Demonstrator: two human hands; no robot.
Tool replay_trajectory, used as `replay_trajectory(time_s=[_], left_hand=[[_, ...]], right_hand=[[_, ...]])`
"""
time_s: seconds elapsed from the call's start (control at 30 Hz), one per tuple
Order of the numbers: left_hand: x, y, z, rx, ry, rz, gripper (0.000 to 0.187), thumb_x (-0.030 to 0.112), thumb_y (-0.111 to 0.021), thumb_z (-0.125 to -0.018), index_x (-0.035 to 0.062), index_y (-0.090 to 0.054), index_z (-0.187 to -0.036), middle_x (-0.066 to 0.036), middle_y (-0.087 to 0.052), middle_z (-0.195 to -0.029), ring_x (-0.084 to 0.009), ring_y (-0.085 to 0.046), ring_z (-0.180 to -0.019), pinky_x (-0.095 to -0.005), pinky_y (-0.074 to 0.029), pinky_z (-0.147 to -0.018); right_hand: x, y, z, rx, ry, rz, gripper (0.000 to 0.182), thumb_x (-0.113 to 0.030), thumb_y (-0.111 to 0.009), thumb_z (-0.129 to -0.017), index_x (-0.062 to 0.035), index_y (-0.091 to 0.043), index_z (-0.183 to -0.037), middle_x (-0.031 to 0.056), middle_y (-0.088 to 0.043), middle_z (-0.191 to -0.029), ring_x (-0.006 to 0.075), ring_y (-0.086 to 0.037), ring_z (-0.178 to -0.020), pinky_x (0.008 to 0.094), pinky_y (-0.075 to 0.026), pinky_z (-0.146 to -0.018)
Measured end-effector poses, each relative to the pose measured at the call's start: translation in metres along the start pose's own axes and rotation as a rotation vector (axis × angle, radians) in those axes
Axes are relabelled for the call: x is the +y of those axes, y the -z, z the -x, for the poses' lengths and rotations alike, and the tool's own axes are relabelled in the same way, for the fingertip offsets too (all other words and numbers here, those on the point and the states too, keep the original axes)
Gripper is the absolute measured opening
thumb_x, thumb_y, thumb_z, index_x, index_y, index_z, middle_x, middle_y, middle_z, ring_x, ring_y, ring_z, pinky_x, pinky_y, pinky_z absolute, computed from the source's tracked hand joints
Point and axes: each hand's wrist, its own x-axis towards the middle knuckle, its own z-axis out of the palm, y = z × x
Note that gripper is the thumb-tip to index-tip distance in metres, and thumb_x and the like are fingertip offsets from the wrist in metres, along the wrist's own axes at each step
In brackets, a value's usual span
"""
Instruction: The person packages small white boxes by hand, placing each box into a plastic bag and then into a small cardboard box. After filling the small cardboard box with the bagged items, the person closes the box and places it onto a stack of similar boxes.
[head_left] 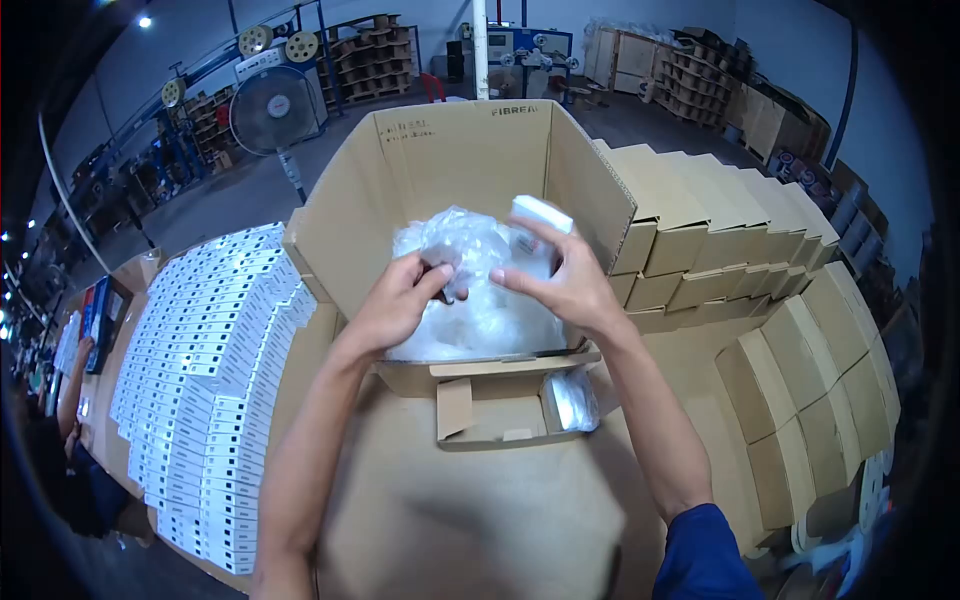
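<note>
Plastic bag (pixel 478 290), clear and crumpled, sits at the mouth of a large open cardboard carton (pixel 450 165), held up between both hands above the carton's near edge. A small white box (pixel 541 213) rests at the top right of the bag, against the right fingers.

Surface: a brown cardboard-covered worktable (pixel 480 510). A small open cardboard tray (pixel 500 405) lies just in front of the carton; a small clear-wrapped packet (pixel 570 400) occupies its right end. Rows of white boxes (pixel 205 385) are laid flat in ranks across the left of the table. Stacks of folded brown cartons (pixel 760 290) stand to the right, stepped in tiers.

Room: a factory floor with a pedestal fan (pixel 273 110) behind the carton, cable reels and racking along the far wall, and a white post. Another person's arm (pixel 70 385) shows at the far left edge.

Hands: left hand (pixel 400 300) reaches in from below, fingers curled, thumb and forefinger pinching a fold of the bag. Right hand (pixel 565 280) comes from the right, wrist bent, fingers spread over the bag's right side and closed on the plastic, fingertips touching the white box. Right forearm carries a blue sleeve (pixel 700 555) near the elbow.
</note>
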Motion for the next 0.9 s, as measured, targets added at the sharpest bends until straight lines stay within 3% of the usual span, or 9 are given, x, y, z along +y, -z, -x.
replay_trajectory(time_s=[0.1, 0.13, 0.17, 0.3, 0.4, 0.53, 0.6, 0.77, 0.9], left_hand=[[0.008, -0.018, 0.040, -0.036, -0.057, 0.133, 0.022, 0.015, -0.052, -0.107, 0.0002, -0.065, -0.117, -0.003, -0.068, -0.098, -0.0107, -0.062, -0.090, -0.0290, -0.051, -0.084], [0.013, -0.030, 0.054, -0.011, -0.017, 0.193, 0.022, 0.011, -0.052, -0.106, -0.0013, -0.065, -0.120, -0.004, -0.068, -0.100, -0.0127, -0.063, -0.090, -0.0315, -0.051, -0.084], [0.020, -0.040, 0.068, -0.014, -0.022, 0.135, 0.023, 0.006, -0.050, -0.104, -0.0017, -0.065, -0.120, -0.003, -0.066, -0.098, -0.0110, -0.061, -0.086, -0.0302, -0.052, -0.081], [0.009, -0.078, 0.129, 0.054, 0.000, 0.100, 0.026, 0.002, -0.049, -0.096, -0.0032, -0.065, -0.116, 0.000, -0.060, -0.085, -0.0066, -0.052, -0.074, -0.0257, -0.045, -0.066], [0.004, -0.093, 0.177, 0.023, 0.154, 0.033, 0.025, 0.004, -0.052, -0.096, -0.0027, -0.067, -0.114, -0.001, -0.063, -0.087, -0.0079, -0.057, -0.077, -0.0267, -0.048, -0.070], [-0.015, -0.127, 0.224, 0.249, -0.041, 0.074, 0.027, 0.003, -0.062, -0.096, -0.0007, -0.068, -0.121, -0.006, -0.071, -0.099, -0.0113, -0.064, -0.092, -0.0304, -0.053, -0.086], [0.004, -0.149, 0.241, 0.280, -0.032, 0.249, 0.022, 0.004, -0.065, -0.097, -0.0018, -0.068, -0.118, -0.005, -0.070, -0.097, -0.0101, -0.063, -0.091, -0.0284, -0.052, -0.083], [-0.015, -0.168, 0.274, 0.531, 0.082, 0.383, 0.021, 0.016, -0.061, -0.106, -0.0022, -0.067, -0.097, 0.000, -0.066, -0.086, -0.0055, -0.055, -0.079, -0.0241, -0.047, -0.069], [-0.018, -0.171, 0.293, 0.627, 0.011, 0.327, 0.019, 0.017, -0.056, -0.109, -0.0002, -0.060, -0.104, -0.001, -0.063, -0.088, -0.0037, -0.056, -0.080, -0.0235, -0.046, -0.069]], right_hand=[[0.009, -0.012, 0.023, -0.221, -0.084, -0.348, 0.069, -0.041, -0.090, -0.078, 0.0004, -0.069, -0.129, 0.0165, -0.071, -0.115, 0.0228, -0.065, -0.109, 0.0375, -0.051, -0.096], [-0.022, -0.006, 0.041, -0.309, -0.089, -0.523, 0.051, -0.035, -0.087, -0.084, 0.0010, -0.072, -0.118, 0.0097, -0.072, -0.104, 0.0151, -0.063, -0.103, 0.0338, -0.052, -0.087], [-0.030, -0.012, 0.055, -0.291, -0.206, -0.586, 0.030, -0.026, -0.082, -0.090, 0.0002, -0.075, -0.104, 0.0037, -0.070, -0.095, 0.0111, -0.059, -0.094, 0.0316, -0.049, -0.081], [-0.037, -0.034, 0.124, 0.047, -0.093, -0.655, 0.021, -0.021, -0.078, -0.094, -0.0002, -0.077, -0.090, 0.0001, -0.065, -0.081, 0.0113, -0.052, -0.083, 0.0303, -0.044, -0.077], [-0.043, -0.036, 0.176, 0.120, -0.244, -0.527, 0.019, -0.022, -0.076, -0.096, -0.0026, -0.079, -0.096, 0.0031, -0.066, -0.085, 0.0133, -0.050, -0.089, 0.0317, -0.043, -0.077], [-0.059, -0.045, 0.237, 0.213, -0.229, -0.337, 0.023, -0.022, -0.075, -0.096, 0.0002, -0.077, -0.101, 0.0119, -0.066, -0.107, 0.0201, -0.056, -0.099, 0.0335, -0.047, -0.086], [-0.062, -0.056, 0.261, 0.198, -0.196, -0.324, 0.023, -0.020, -0.074, -0.097, 0.0030, -0.076, -0.102, 0.0202, -0.061, -0.130, 0.0272, -0.062, -0.110, 0.0344, -0.048, -0.096], [-0.071, -0.071, 0.309, 0.164, -0.190, -0.389, 0.023, -0.019, -0.071, -0.099, 0.0042, -0.076, -0.099, 0.0183, -0.061, -0.128, 0.0239, -0.057, -0.120, 0.0345, -0.045, -0.101], [-0.072, -0.072, 0.339, 0.168, -0.257, -0.362, 0.023, -0.017, -0.072, -0.098, 0.0055, -0.074, -0.096, 0.0185, -0.059, -0.134, 0.0238, -0.060, -0.115, 0.0337, -0.048, -0.095]])
